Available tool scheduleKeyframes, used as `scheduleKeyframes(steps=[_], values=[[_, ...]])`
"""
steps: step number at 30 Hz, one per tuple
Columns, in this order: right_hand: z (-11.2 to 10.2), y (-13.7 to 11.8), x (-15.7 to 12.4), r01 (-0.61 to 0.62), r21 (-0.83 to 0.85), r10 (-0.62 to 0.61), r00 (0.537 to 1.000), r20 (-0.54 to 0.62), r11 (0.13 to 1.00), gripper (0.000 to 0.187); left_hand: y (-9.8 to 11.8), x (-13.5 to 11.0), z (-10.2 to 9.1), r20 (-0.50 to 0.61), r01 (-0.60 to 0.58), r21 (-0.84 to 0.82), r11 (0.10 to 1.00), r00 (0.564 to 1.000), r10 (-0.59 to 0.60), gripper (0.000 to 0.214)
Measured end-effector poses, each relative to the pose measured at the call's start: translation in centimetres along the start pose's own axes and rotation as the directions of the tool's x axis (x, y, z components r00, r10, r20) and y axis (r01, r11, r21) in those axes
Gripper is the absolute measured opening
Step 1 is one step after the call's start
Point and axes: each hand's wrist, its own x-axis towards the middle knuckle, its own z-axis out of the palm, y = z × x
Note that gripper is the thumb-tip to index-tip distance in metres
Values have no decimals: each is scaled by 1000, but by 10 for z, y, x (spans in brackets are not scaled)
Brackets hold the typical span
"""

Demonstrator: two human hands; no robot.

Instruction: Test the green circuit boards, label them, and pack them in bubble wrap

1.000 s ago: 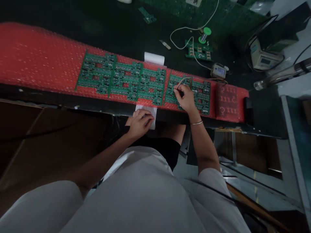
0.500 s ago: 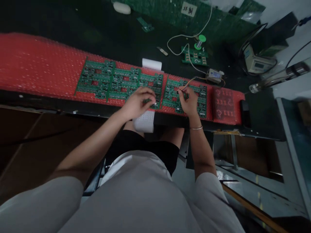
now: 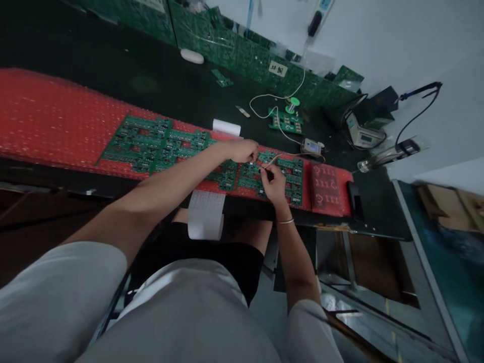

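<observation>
Atop circuit boards point(image 3: 151, 143), right hand point(image 3: 273, 184) pinches wire point(image 3: 282, 156) beside left hand point(image 3: 244, 149).

It is dim here: the dark table point(image 3: 113, 65) swallows detail, while the pale wall point(image 3: 378, 35) at the upper right is the brightest patch, washed out. The red wrap point(image 3: 56, 116) glints in tiny specks, and my left hand point(image 3: 244, 149), my right hand point(image 3: 273, 182) and the thin wire point(image 3: 283, 155) it pinches look soft. Straight lines bow near the borders, and my shirt point(image 3: 189, 312) at the bottom is blurred.

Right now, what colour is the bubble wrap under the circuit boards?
Red. The bubble wrap shows clearest in the head view, left of the green circuit boards.
</observation>
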Motion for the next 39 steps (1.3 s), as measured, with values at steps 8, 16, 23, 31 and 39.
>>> scheduleKeyframes(steps=[8,16,23,31,39], values=[[1,0,-1,5,23,-4,1000,-17,1000,23,-1,4,3,-5,4,52,999,1000,-4,25],[1,2,-1,-21,14,21,1000,-10,1000,25,-4,5,8,-74,-40,101,994,996,48,19],[0,0,-1,-62,68,65,997,-35,996,31,13,-39,25,-272,53,192,980,962,2,31],[2,9,13,-161,164,173,983,-58,973,47,63,-65,41,-227,148,451,880,973,-47,54],[35,7,86,-168,327,123,981,153,930,61,94,-69,49,-272,264,343,901,947,-174,68]])
